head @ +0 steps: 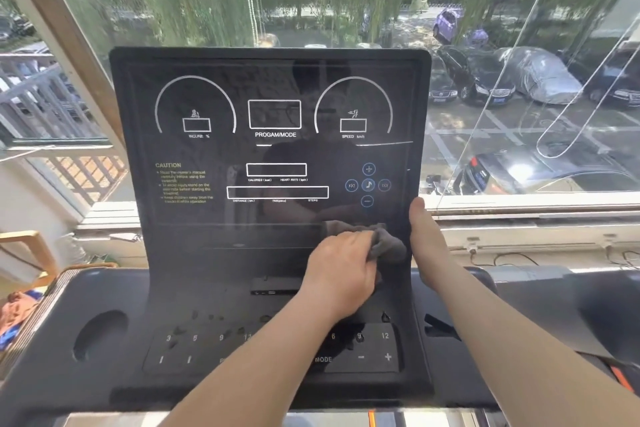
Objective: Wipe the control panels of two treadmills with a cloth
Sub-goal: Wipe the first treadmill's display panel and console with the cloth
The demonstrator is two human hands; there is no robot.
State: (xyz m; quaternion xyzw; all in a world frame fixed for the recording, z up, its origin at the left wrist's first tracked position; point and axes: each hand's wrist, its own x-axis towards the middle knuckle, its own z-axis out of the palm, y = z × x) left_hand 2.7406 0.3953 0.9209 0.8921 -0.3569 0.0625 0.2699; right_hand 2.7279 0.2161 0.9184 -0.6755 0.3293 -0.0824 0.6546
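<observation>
- Cloth (pixel 389 246), grey and bunched, lies against the lower glossy face of the upright panel (pixel 194 218), at about 5 o'clock on it, just below the round music buttons.
- Left hand (pixel 341 270) holds the cloth; its fingers (pixel 362 241) are curled together over the wad and press it flat to the glass. Bunching it probably gives a firm pad that will not slip under pressure.
- Right hand (pixel 424 239) grips the panel's right edge at 3 o'clock. The thumb (pixel 417 210) lies along the front rim, and the other fingers are hidden behind, so I cannot tell how they sit. This hold looks like a brace, so the tilted screen does not rock under the wiping pressure.
- Step in hand, as I judge it: wiping the bottom right corner of the first panel.
- Keypad (pixel 374 347) at 6 o'clock, partly under the left forearm, still shows dark specks around 7 o'clock, so it seems not yet wiped.
- Reflections on the screen make it hard to say how much of the upper half is already clean.
- Dark surface (pixel 571 308) at 3 o'clock may belong to the second treadmill; I cannot tell.
</observation>
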